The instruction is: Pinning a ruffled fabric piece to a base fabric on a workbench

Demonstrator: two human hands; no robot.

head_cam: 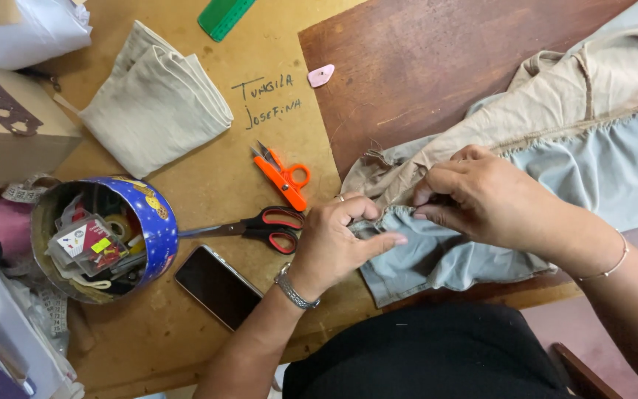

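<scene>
1. Your left hand (337, 240) sits just below the centre of the view, fingers curled, thumb and forefinger pinching the gathered edge of the grey-blue fabric (437, 255).
2. Your right hand (481, 196) lies at 3 o'clock from the left one, close beside it; its fingertips are pressed together on the same gathered edge, where the grey-blue cloth meets the beige fabric (555, 96).
3. The seam you hold runs between both pinches. The grey-blue cloth spills toward 5 o'clock from your left hand and bunches under your right palm; the beige piece stretches away toward 1 o'clock, up to the corner of the view.
4. Both cloths rest on the dark wooden board (422, 59), which lies on the lighter table (208, 185).
5. At 9 o'clock from your left hand, just beside it, lie the black-and-red scissors (260, 225); the orange thread snips (282, 177) lie at 11 o'clock, near.
6. A dark phone (219, 287) lies at 8 o'clock from the left hand.
7. Farther toward 9 o'clock stands a blue round tin (153, 222) with sewing bits inside.
8. A folded beige cloth (153, 103) lies at 10 o'clock, well apart.
</scene>
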